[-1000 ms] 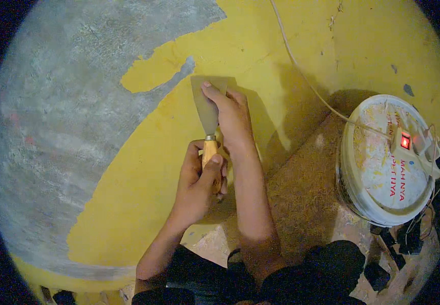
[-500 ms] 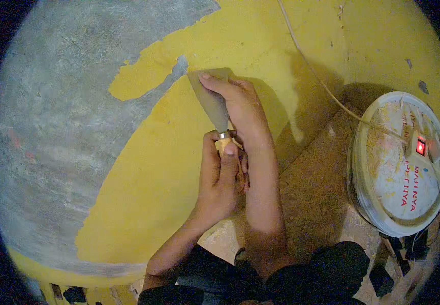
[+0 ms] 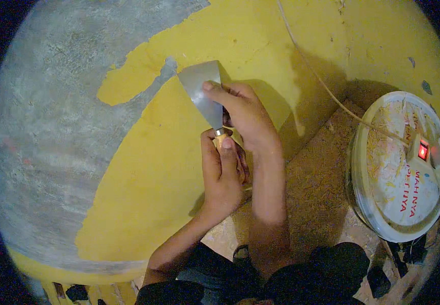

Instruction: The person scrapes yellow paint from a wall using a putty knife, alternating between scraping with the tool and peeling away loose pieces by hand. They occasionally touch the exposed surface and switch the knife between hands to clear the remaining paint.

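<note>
A putty knife (image 3: 202,91) with a broad metal blade and a short wooden handle is held up in front of the wall, its wide edge pointing upward. My left hand (image 3: 222,175) is closed around the handle just below the metal collar, thumb lying along it. Higher up, my right hand (image 3: 248,114) pinches the blade's right side, with the thumb on its face and the other fingers partly hidden behind. Yellow paint (image 3: 133,188) covers the wall beside the knife, and a bare grey patch (image 3: 57,117) with ragged edges spreads to the left.
On the right stands a lidded white bucket (image 3: 382,173) with red lettering. A power strip (image 3: 421,152) with a lit red switch lies on the lid, and its cable (image 3: 314,76) runs up across the wall. Brown debris (image 3: 306,188) covers the floor between.
The putty knife and both hands have shifted slightly left, and the blade now catches more light. My right hand has slid a little down the blade.
</note>
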Motion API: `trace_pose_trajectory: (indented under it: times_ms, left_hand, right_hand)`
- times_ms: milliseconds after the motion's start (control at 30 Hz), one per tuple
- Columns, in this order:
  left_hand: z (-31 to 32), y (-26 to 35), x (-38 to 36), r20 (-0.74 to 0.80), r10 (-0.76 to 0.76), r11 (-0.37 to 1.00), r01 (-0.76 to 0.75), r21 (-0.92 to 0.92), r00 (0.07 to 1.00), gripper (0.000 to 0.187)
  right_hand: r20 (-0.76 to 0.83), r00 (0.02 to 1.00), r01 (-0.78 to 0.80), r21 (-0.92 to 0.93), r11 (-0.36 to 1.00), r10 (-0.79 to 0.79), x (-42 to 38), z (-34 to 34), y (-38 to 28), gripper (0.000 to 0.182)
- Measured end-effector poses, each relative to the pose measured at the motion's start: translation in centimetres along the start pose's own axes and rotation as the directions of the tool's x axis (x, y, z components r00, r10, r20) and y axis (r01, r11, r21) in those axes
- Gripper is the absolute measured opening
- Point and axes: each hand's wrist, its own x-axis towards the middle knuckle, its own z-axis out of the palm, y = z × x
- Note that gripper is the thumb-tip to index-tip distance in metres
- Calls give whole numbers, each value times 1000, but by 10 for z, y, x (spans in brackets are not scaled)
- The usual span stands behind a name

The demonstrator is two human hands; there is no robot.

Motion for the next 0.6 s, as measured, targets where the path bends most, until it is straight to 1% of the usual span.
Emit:
trace_pose_trajectory:
  times_ms: [33,100,167,233,300,367,400,433,467,500,533,600]
  left_hand:
    - [0,-3,1,0,-2,1000,2,1,1000,20]
    - [1,-8,4,-6,52,999,-52,-3,999,20]
    - [3,-10,4,-6,64,998,-64,-5,998,21]
    - [4,-6,7,-7,75,997,-75,-7,997,21]
    - [3,5,13,29,59,998,-59,4,998,21]
    - [3,5,19,7,47,999,-47,26,999,21]
    - [2,6,22,-12,37,998,-37,49,999,21]
    - [2,9,25,-14,38,998,-37,49,999,21]
    - [3,14,27,21,46,999,-46,25,999,17]
    - [3,17,27,56,55,998,-55,-2,997,13]
    - [5,15,25,56,54,999,-54,-5,997,13]
    - [10,7,21,4,103,995,-103,17,995,20]
  right_hand:
    - [6,1000,-28,-6,1000,28,-1,-1,-3,30]
    - [14,998,-59,-13,998,59,-2,0,-8,31]
    - [-63,998,-7,-73,997,3,-2,4,-12,26]
    - [-75,997,7,-69,998,-13,-1,5,-14,26]
    - [-85,996,23,-70,997,-29,2,6,-16,26]
    - [-72,994,83,-45,996,-86,5,9,-21,28]
    - [-71,994,82,-46,996,-85,7,9,-24,28]
    - [-90,992,85,-85,993,-93,8,10,-27,28]
    - [-110,989,85,-125,989,-99,8,11,-28,29]
    - [-110,989,82,-126,989,-97,6,11,-27,29]
    - [-122,987,91,-120,989,-106,4,12,-27,29]
    - [-132,984,108,-119,987,-123,2,11,-27,29]
